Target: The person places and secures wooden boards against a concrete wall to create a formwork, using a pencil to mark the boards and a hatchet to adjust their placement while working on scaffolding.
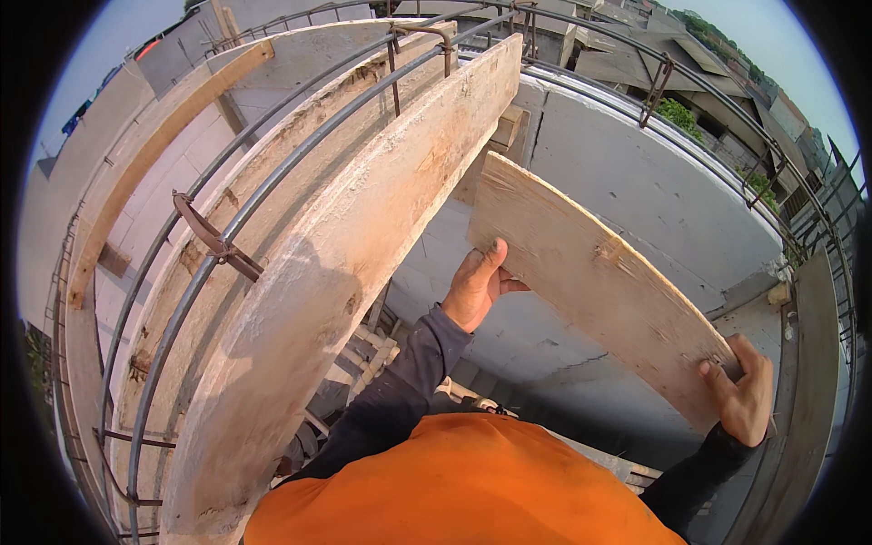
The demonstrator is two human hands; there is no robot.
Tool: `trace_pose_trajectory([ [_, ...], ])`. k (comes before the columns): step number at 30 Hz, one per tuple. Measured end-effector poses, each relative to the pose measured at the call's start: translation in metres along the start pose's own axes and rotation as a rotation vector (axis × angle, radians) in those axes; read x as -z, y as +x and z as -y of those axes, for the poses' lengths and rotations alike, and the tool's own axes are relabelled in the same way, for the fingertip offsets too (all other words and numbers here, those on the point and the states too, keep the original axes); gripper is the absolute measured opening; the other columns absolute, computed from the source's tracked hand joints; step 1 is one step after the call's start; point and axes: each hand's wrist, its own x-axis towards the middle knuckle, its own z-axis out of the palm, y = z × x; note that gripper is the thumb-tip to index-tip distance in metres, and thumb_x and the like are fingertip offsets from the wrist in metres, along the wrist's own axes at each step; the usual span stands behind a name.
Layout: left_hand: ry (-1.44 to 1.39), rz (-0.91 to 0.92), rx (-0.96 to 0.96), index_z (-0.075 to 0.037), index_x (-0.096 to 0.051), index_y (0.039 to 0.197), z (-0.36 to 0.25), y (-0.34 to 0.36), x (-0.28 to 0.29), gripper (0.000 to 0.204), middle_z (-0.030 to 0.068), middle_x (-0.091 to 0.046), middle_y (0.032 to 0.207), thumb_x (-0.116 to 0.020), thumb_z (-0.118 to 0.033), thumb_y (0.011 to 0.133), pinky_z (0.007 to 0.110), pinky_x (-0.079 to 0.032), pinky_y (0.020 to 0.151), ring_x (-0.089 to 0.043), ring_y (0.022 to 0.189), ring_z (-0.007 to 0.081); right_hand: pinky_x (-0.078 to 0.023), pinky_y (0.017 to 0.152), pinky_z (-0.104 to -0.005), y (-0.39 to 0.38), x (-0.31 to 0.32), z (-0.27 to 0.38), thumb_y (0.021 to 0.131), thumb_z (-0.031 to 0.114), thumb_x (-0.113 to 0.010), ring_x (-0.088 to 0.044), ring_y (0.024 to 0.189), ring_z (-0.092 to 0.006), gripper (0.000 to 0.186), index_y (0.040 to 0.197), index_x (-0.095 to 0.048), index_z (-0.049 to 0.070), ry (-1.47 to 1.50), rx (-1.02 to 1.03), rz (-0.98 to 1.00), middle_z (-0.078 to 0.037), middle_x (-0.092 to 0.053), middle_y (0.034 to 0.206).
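Observation:
A weathered plywood board (590, 272) with a splintered upper edge is held tilted over the opening. My left hand (477, 286) is closed on its lower left part, thumb on the near face. My right hand (740, 386) grips the right end, thumb in front and fingers over the edge. To the left, a long pale board (300, 309) stands on edge, reaching from near me up to the top centre; the held board's far end is just right of it.
Steel bars (186, 304) with stirrups run around the left and top. Grey block walls (636, 154) surround a deep opening, with wooden framing (368, 350) below. A timber beam (182, 127) is at upper left, a plank (808, 363) at right, and rooftops (690, 54) lie beyond.

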Motion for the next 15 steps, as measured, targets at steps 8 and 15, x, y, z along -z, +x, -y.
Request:
trace_pose_trajectory([
  [8, 0.199, 0.106, -0.044, 0.004, -0.043, 0.145, -0.053, 0.054, -0.056, 0.079, 0.019, -0.062, 0.13, -0.063, -0.058, 0.099, 0.038, -0.058, 0.09, -0.066, 0.119, 0.0274, -0.045, 0.067, -0.0368, 0.0, 0.022, 0.012, 0.081, 0.022, -0.078, -0.052, 0.064, -0.0199, 0.034, 0.097, -0.063, -0.004, 0.029, 0.037, -0.237, -0.013, -0.058, 0.072],
  [15, 0.239, 0.19, -0.142, 0.004, -0.043, 0.146, -0.078, 0.099, -0.091, 0.077, 0.0209, -0.059, 0.134, -0.064, -0.054, 0.1, 0.039, -0.059, 0.092, -0.063, 0.125, 0.0301, -0.051, 0.083, -0.0373, 0.037, 0.051, 0.05, 0.086, 0.026, -0.078, -0.068, 0.086, -0.0236, 0.043, 0.115, -0.065, -0.003, -0.176, 0.019, -0.461, -0.017, -0.07, 0.092],
])
